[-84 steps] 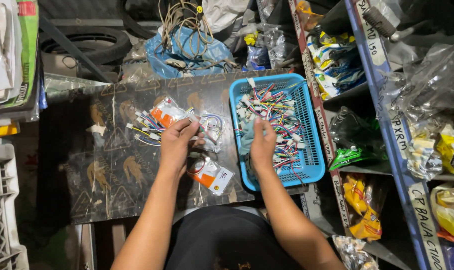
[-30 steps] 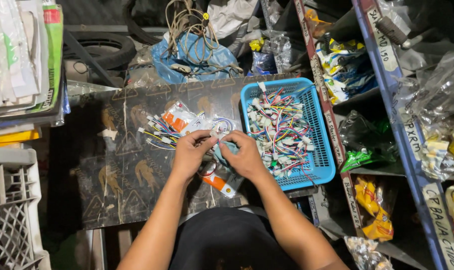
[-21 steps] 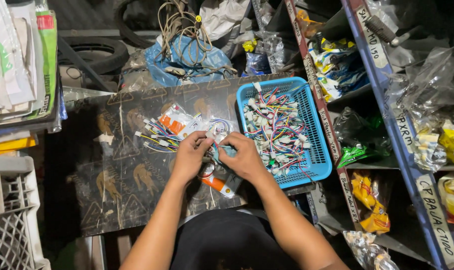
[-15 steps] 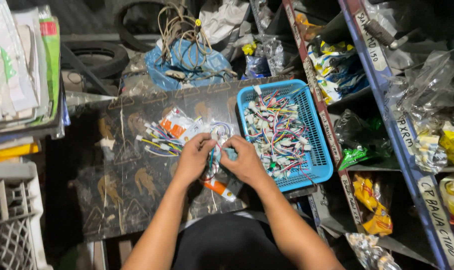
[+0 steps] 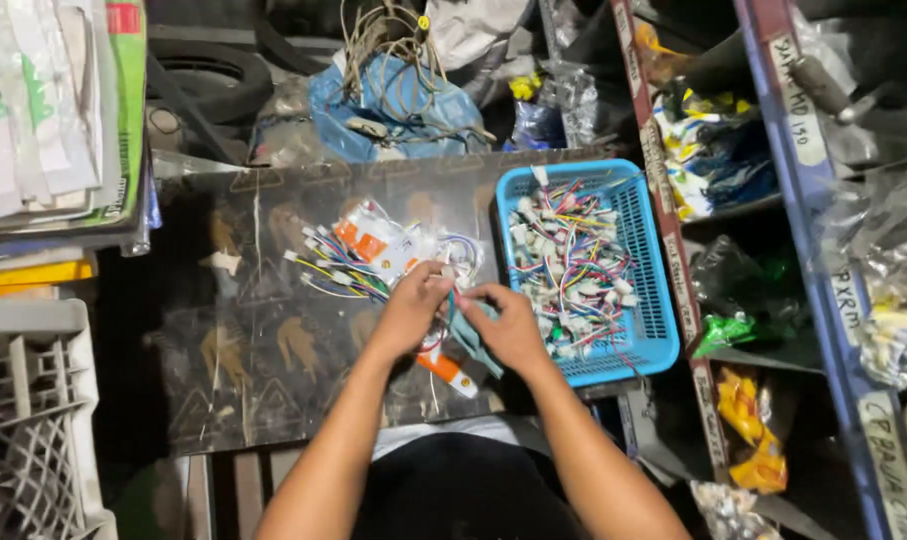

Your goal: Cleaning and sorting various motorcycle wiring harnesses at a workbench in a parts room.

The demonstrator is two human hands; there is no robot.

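STEP: small wire connector (image 5: 451, 300) being worked between both hands, apparently over a teal cloth (image 5: 470, 340) | HANDS: left hand (image 5: 413, 305) and right hand (image 5: 508, 325) pinched closed on it | PLACE: just left of blue basket (image 5: 653, 330), over worktop (image 5: 253, 350) | NEXT: a fine fingertip grip is judged necessary.

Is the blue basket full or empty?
Partly full: the blue basket holds a pile of coloured wire connectors, with bare mesh at its right side.
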